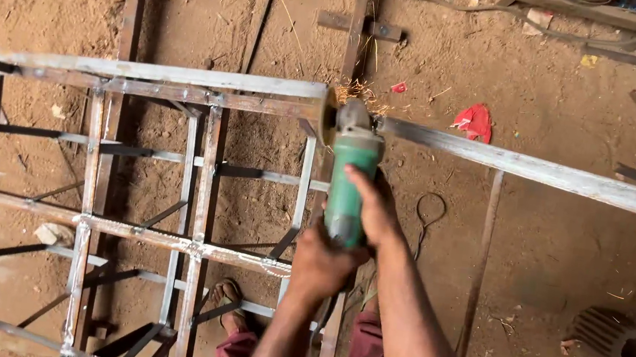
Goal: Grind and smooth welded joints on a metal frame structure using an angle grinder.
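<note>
We are gripping the green angle grinder [351, 182] with both hands: our right hand [373, 209] is clasping its body from above, our left hand [322, 265] clenching its rear end. Its disc is meeting the welded steel frame [207, 98] at the top rail's right end, throwing sparks. Beyond the frame, red scrap [474, 121] is lying on dirt.

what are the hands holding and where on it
Both hold a green angle grinder: right hand around the middle of its body, left hand at the rear end by the cord.
</note>
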